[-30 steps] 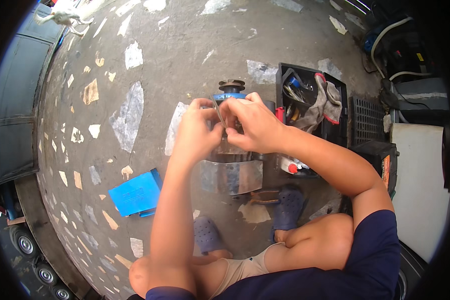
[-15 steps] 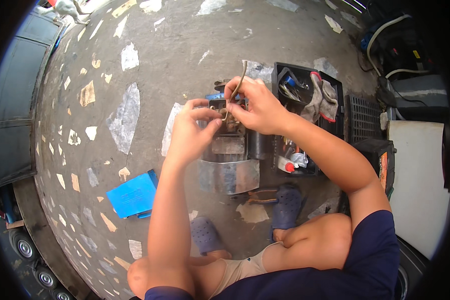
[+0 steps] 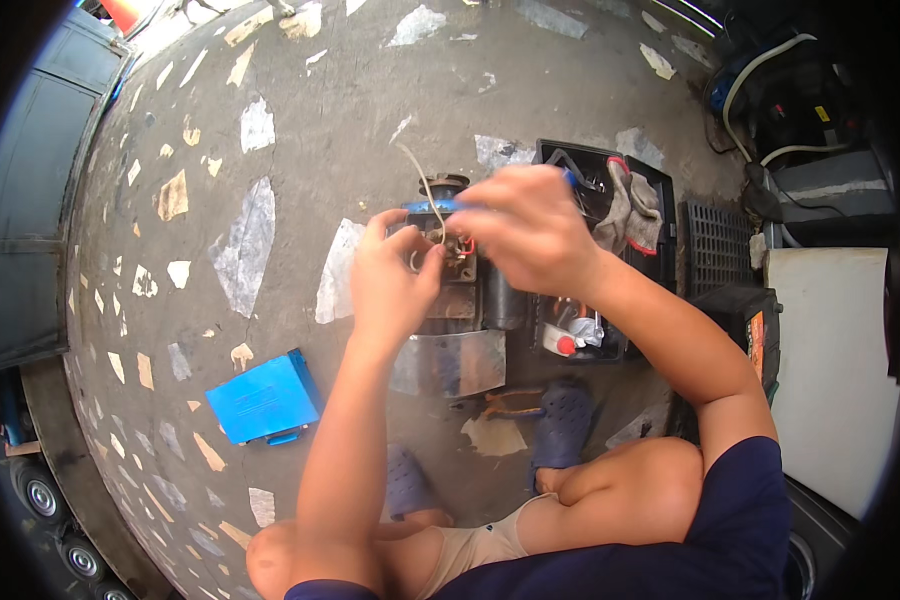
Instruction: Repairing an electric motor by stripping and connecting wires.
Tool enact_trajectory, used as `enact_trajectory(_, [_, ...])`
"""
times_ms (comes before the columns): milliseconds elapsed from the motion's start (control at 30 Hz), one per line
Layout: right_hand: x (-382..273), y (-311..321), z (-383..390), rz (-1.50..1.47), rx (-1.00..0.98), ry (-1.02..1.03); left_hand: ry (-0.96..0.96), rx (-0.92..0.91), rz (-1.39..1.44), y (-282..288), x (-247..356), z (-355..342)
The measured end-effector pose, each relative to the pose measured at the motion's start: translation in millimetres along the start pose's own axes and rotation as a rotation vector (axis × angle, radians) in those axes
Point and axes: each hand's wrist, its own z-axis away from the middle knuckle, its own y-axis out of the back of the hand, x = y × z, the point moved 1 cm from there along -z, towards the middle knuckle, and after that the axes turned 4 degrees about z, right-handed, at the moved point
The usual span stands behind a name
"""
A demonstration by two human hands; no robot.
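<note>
My left hand (image 3: 395, 265) is closed, thumb and fingers pinching a thin pale cord (image 3: 425, 185) whose free end arcs up and away. It sits over the left side of a small greasy machine (image 3: 450, 302) with a black cylinder (image 3: 505, 295) on its right and a dark round pulley (image 3: 442, 184) at the far end. A blue part (image 3: 432, 206) crosses the machine behind my fingers. My right hand (image 3: 535, 235) hovers over the machine's right side, its fingers smeared by motion; whether it holds anything is unclear. Beside its fingertips shows a small red loop (image 3: 467, 246).
At right lies an open black toolbox (image 3: 630, 350) with tools and a grey glove (image 3: 620, 200). A curved metal sheet (image 3: 450, 363) stands in front of the machine. A blue case (image 3: 265, 397) is on the floor at left. A battery-like black box (image 3: 735, 325) sits farther right.
My right hand has let go of the cord and moved right; the cord's free end now leans left. My left hand keeps its pinch. The red loop has come into sight.
</note>
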Motion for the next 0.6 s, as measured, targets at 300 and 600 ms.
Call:
enact_trajectory(300, [23.8,-25.5,-28.6,0.111,-0.477,0.111,-0.065,0.009,0.013,-4.0,-13.6,8.8])
enact_trajectory(600, [6.9,-31.8,-22.2,0.159,-0.514,-0.039,-0.01,0.11,0.084,-18.0,-14.6,15.4])
